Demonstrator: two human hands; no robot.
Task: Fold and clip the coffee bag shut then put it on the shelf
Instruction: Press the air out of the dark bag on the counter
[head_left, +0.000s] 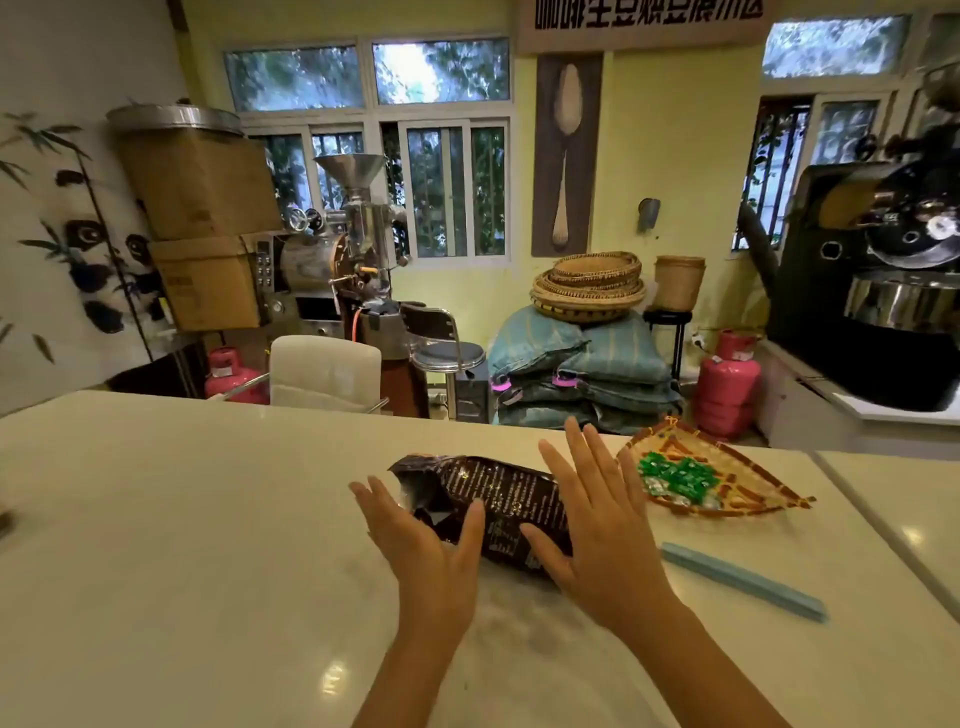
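A dark brown coffee bag (498, 499) with small white print lies on its side on the pale counter (182, 519), its open, crumpled mouth pointing left. My left hand (423, 545) hovers over the bag's mouth end with fingers spread. Over the bag's right end is my right hand (597, 525), flat and spread, thumb touching the bag. Neither hand grips anything. A long light-blue clip (743, 581) lies on the counter to the right of my right hand.
A woven fan-shaped tray (727, 483) with green wrapped sweets sits behind the clip. Beyond the counter's far edge stand a white chair (324, 371), a coffee roaster (343, 260), stacked sacks (576, 379) and pink gas cylinders (727, 384). No shelf shows.
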